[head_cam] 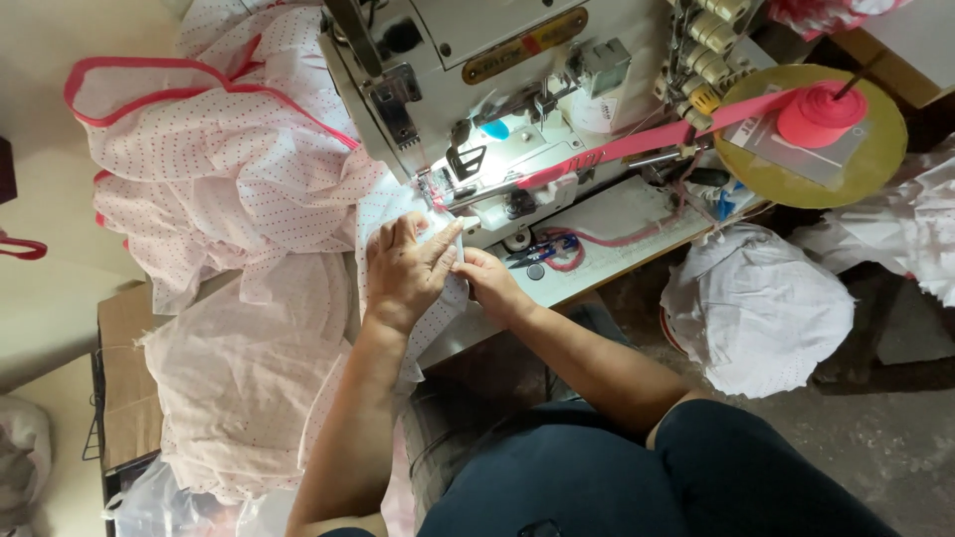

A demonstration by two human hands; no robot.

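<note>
Dotted pink fabric (pixel 423 214) under flat, open left hand (pixel 403 268) & pinching right hand (pixel 487 278), beside fabric-heaped cardboard box (pixel 124 388).

— What is lying under the hands?

— A piece of white cloth (pixel 435 298) with small red dots. It is lying flat on the table edge, just near of the needle, and its near end is hanging down over the edge toward the lap.

— Is it smooth?

— Mostly, where it is being pressed down; the hanging part is creasing a little.

— And the pink strip?

— A flat pink tape (pixel 637 147) is running from a roll (pixel 821 112) on a yellow disc at the far right, slanting down and left to the needle, where it is meeting the cloth's far edge. It is staying taut and straight.
</note>
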